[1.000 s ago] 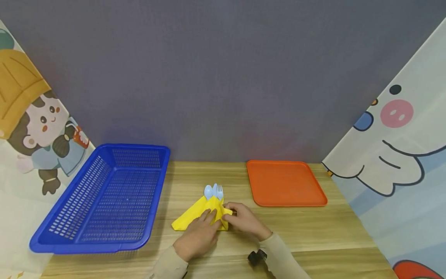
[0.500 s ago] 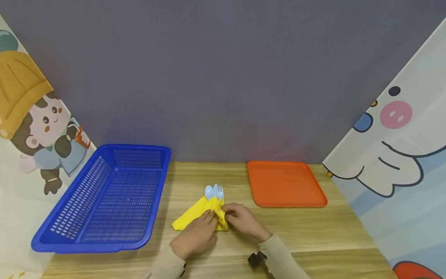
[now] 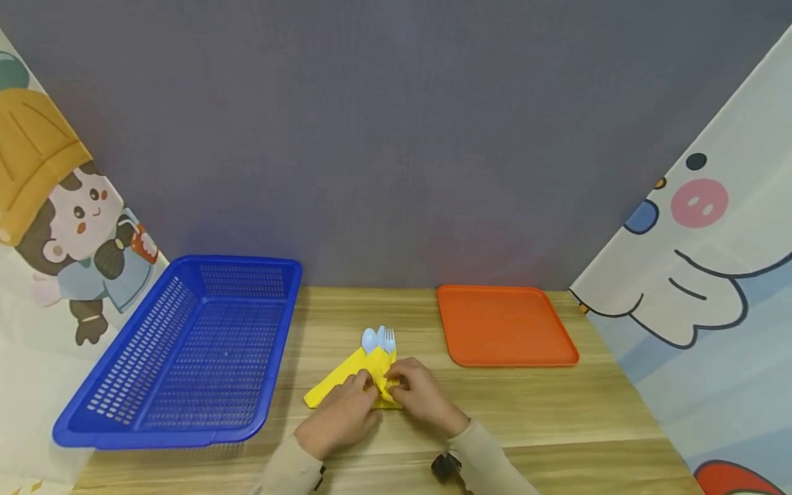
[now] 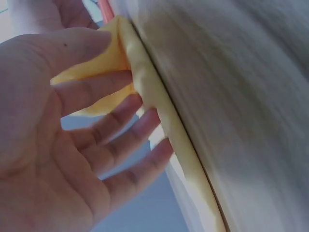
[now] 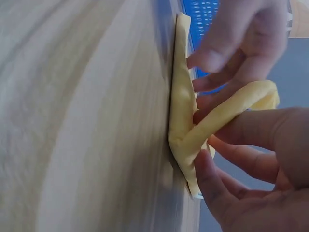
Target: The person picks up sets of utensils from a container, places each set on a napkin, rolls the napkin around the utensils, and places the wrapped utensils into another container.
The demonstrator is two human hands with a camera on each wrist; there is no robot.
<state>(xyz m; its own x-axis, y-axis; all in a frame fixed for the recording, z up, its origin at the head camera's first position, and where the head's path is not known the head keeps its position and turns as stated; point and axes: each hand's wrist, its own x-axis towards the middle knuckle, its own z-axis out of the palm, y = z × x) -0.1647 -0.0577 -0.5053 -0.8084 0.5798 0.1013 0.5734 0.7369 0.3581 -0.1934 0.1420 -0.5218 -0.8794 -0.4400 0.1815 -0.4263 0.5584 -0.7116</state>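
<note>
A yellow napkin (image 3: 334, 382) lies folded on the table, wrapped over the lower parts of a light-blue spoon (image 3: 369, 339), knife (image 3: 381, 333) and fork (image 3: 389, 341). Only their upper ends show, pointing away from me. My left hand (image 3: 342, 414) rests its fingertips on the napkin; in the left wrist view these fingers (image 4: 130, 174) are nearly straight along its edge. From the other side, my right hand (image 3: 423, 394) holds the napkin's raised flap. The right wrist view shows that flap (image 5: 241, 102) standing up between the two hands, by the right thumb and fingers.
A large blue plastic basket (image 3: 269, 385) stands on the left of the wooden table (image 3: 520, 405). An orange tray (image 3: 507, 326) lies at the back right. Behind the table rises a grey panel (image 3: 396, 151), with cartoon-printed sheets on both sides.
The right hand has moved left with the napkin's right-hand flap, bringing it over the wrap. My left fingers have drawn back slightly. Spoon, knife and fork stay where they were.
</note>
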